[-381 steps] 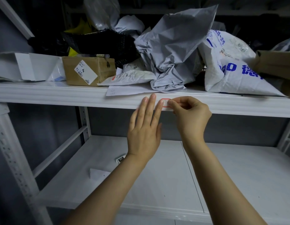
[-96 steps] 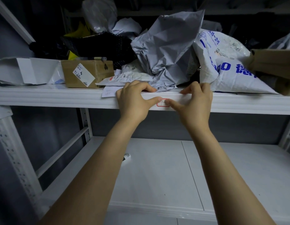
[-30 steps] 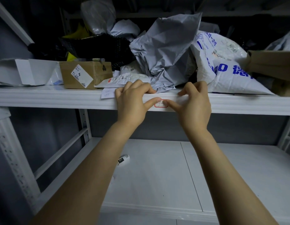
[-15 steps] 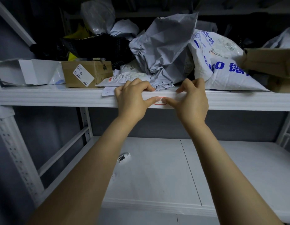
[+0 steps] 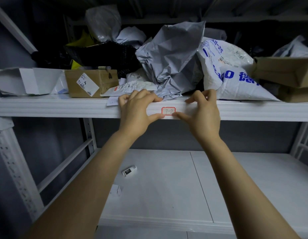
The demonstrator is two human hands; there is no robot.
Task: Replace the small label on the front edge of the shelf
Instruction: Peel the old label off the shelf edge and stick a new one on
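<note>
Label (image 5: 168, 111), shelf edge (image 5: 63, 107): thumbs slid off face to lower corners, L hand (image 5: 137, 109) & R hand (image 5: 204, 112) pinching edge; seems stuck, nr done.

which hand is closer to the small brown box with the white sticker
Left. The left hand grips the shelf edge just right of the box; the right hand holds that edge farther right, beyond the red-bordered label.

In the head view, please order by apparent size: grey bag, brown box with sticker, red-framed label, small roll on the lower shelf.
1. Grey bag
2. Brown box
3. Label and roll: they look alike and sit at different distances, so I leave them unranked.
</note>
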